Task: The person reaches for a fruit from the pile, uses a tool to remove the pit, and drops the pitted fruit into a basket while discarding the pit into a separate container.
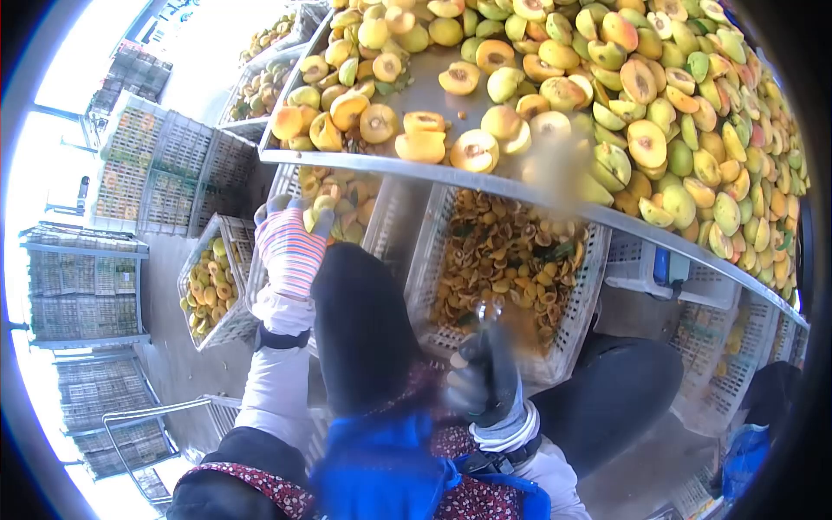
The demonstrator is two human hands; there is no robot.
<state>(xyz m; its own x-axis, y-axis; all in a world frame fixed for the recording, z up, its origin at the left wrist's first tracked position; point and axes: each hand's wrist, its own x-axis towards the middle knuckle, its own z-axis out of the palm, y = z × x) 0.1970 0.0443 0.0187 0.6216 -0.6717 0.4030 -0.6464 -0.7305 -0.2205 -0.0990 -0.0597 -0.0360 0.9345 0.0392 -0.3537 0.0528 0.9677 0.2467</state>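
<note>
My left hand [290,247], in a striped glove with grey fingertips, reaches down over a crate [284,184] under the table edge. Its thumb and fingers are spread beside yellow-green peaches [348,227]; one fruit lies close to the thumb. My right hand [481,377], in a dark glove, is closed around a small metal tool [489,310] with a shiny, rounded tip; its handle is hidden in the fist. Beyond that hand stands a white crate [419,269] of brown-orange fruit scraps [511,260]. Halved peaches [475,152] lie on the metal table [416,95] above.
Another crate [227,299] of fruit stands on the floor at left, near stacked crates [169,169]. The table's metal rim [390,165] crosses above the crates. More crates [728,364] stand at right. A pale blur [563,169] hides part of the rim.
</note>
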